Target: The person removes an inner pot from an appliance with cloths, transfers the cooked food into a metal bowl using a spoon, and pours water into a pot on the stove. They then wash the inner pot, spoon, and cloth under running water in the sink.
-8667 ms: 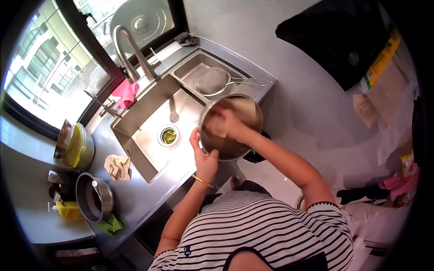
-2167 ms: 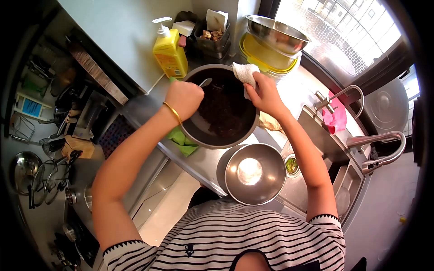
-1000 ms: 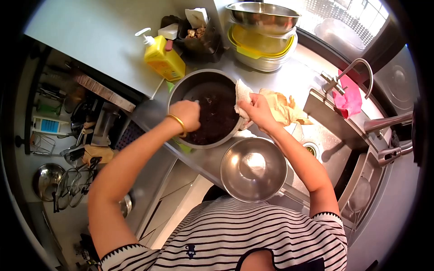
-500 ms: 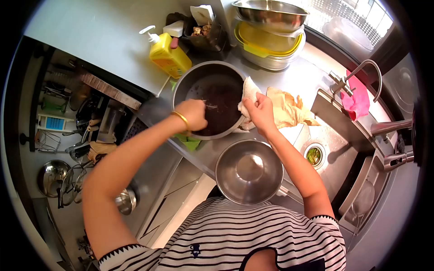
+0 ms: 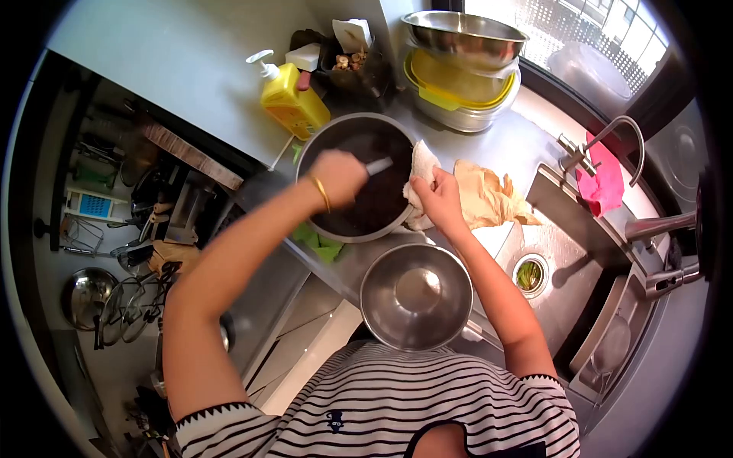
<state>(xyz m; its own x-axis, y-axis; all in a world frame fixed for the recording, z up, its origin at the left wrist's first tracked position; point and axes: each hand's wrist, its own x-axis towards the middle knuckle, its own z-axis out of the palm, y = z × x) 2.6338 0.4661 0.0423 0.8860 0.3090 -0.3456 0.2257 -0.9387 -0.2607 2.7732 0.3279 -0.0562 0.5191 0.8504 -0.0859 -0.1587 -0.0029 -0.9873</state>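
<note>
A deep round metal pot [image 5: 327, 143] with dark contents [image 5: 374, 204] sits on the steel counter [image 5: 515, 141], close to its front edge and to the left of the sink [image 5: 561, 237]. The left hand [image 5: 340, 179] is over the pot, fingers closed around a utensil [image 5: 379, 166] whose pale end sticks out to the right; how far the utensil reaches into the contents cannot be told. The right hand [image 5: 438, 198] pinches a whitish cloth [image 5: 421, 164] against the right side of the pot's rim. An empty steel mixing bowl [image 5: 416, 333] is just beside the pot, nearer the person's striped shirt [image 5: 427, 382], at the counter's front edge. Green material [image 5: 321, 243] lies partly hidden at the pot's lower left. Behind the pot, to the left, stands a yellow pump bottle [image 5: 296, 105]; behind it to the right, a wide steel basin [image 5: 467, 47] tops a yellow-lidded container [image 5: 458, 91]. Crumpled brown paper [image 5: 487, 197] lies between the right hand and the sink, whose drain [image 5: 529, 276] holds green scraps. Pink fabric [image 5: 600, 182] hangs behind the sink.
</note>
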